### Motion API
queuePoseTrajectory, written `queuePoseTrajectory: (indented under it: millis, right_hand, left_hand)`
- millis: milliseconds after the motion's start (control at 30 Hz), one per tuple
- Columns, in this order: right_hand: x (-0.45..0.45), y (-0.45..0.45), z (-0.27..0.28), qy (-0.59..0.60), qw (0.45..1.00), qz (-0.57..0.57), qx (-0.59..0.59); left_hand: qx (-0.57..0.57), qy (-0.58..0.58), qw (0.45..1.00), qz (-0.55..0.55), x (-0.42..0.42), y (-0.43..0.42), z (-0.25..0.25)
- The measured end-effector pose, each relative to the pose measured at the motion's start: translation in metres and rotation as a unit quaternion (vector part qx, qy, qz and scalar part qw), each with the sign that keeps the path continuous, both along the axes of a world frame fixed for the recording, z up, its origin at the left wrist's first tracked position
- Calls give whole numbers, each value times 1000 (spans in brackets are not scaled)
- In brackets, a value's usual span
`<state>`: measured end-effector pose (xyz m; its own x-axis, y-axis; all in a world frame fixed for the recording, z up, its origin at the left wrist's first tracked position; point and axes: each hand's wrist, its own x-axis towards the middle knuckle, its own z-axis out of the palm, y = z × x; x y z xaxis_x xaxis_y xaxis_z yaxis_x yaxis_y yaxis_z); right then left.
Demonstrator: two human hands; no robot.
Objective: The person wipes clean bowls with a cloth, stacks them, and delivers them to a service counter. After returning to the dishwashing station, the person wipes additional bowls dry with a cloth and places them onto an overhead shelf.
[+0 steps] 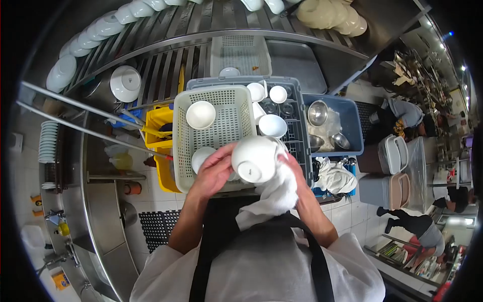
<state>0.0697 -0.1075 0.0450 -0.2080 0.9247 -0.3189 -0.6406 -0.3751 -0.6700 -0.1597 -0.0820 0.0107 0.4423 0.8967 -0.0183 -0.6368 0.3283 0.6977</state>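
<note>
A white bowl [253, 155] is held up in front of my chest, tilted so that its base faces me. My left hand [215, 173] is closed on its left side. Against the bowl's right side my right hand [298, 173] presses a white cloth [277, 194], which hangs down below the bowl. Underneath is a pale perforated basket [221, 128]; in it a white bowl [200, 115] sits near the back and another white dish [202, 159] lies partly hidden beside my left hand. To the right, a white bowl [273, 126] and white cups [278, 94] stand in a grey rack [297, 121].
A blue-grey tub [359, 136] with metal bowls is at right, beside a crumpled cloth [336, 176]. Yellow bins [160, 120] stand at left. Mop-like poles [85, 108] cross the left side. Slatted shelves [186, 30] with stacked dishes span the back. Two people [417, 229] are at right.
</note>
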Motion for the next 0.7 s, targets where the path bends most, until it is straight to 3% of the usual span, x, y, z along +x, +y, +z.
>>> queuePoseTrajectory:
  millis: [33, 67, 133, 167, 200, 233, 267, 333, 367, 433, 467, 533, 567, 600, 667, 700]
  right_hand:
    - [4, -6, 5, -152, 985, 48, 63]
    - [8, -12, 8, -298, 942, 94, 124]
    - [-2, -23, 15, -395, 863, 155, 276]
    - [-8, -23, 15, -429, 810, 160, 367]
    - [-13, -22, 16, -458, 747, 164, 453]
    - [-12, -23, 23, -474, 765, 235, 367]
    - [-13, -19, 19, -475, 769, 230, 361]
    - [-21, -4, 10, -614, 652, 204, 395]
    - [-29, -4, 11, -615, 655, 201, 389]
    - [-41, 5, 24, -638, 721, 186, 199]
    - [-30, 9, 17, -593, 732, 238, 236]
    - [-7, 14, 32, -414, 802, 329, 276]
    - [6, 6, 52, -287, 890, 333, 127]
    - [17, -1, 75, -290, 913, 285, 25]
    - [30, -18, 60, -266, 958, 103, 14]
    - [23, -21, 49, -277, 960, 36, 28]
  left_hand:
    - [-74, -9, 997, -5, 9, -4, 3]
    - [-76, -10, 997, -4, 15, -12, 9]
    - [-181, -122, 976, -17, 27, -24, 39]
    - [-158, -34, 987, 25, 31, -21, 30]
    - [-159, -33, 986, 21, 29, -19, 26]
    - [-129, 15, 991, -10, 26, -17, 23]
    - [-101, 63, 992, -43, 24, -18, 21]
    - [-74, 124, 989, -41, 29, -16, 31]
    - [-17, 174, 985, -10, 30, -13, 32]
    - [54, 234, 970, 29, 33, -3, 31]
    - [51, 233, 971, 25, 32, -4, 29]
    - [15, 125, 992, 25, 28, -4, 27]
    - [14, 128, 991, 21, 25, -4, 28]
    - [-5, 86, 995, 44, 23, -4, 29]
    - [-43, -6, 994, 100, 21, -2, 31]
    - [-59, -67, 994, 69, 20, 1, 26]
